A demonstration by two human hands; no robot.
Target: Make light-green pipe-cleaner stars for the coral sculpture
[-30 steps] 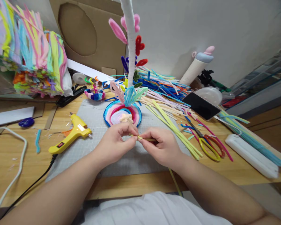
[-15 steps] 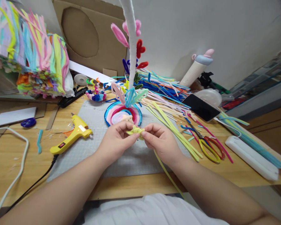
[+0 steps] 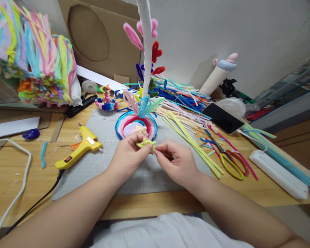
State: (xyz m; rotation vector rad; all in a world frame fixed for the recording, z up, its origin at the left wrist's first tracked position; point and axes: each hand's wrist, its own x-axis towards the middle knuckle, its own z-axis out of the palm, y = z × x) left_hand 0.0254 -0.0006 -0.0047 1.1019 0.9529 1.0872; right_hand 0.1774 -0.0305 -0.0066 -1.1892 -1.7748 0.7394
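My left hand (image 3: 129, 153) pinches a small bent yellow pipe-cleaner piece (image 3: 147, 142) between thumb and fingers. Against its right edge, the thumb and forefinger of my right hand (image 3: 177, 160) are pressed together on what looks like the end of the same yellow pipe cleaner; the fingers partly hide it. Just beyond lies a round coiled base (image 3: 117, 128) in blue, pink and white. A white wrapped stem (image 3: 146, 62) rises behind the base, with pink, red and purple pipe-cleaner shapes along it. Pink, blue and green loops (image 3: 144, 106) sit at its foot.
A yellow glue gun (image 3: 86, 143) lies left on the grey cutting mat (image 3: 74, 179). To the right are yellow-green pipe cleaners (image 3: 193, 144), scissors (image 3: 229, 163), a phone (image 3: 222, 118) and a white power strip (image 3: 277, 174). Pipe-cleaner bundles (image 3: 41, 58) stand at the back left.
My right hand has turned and closed in at the piece's right edge. The long yellow strand that hung below it no longer shows. The yellow piece has shifted slightly left.
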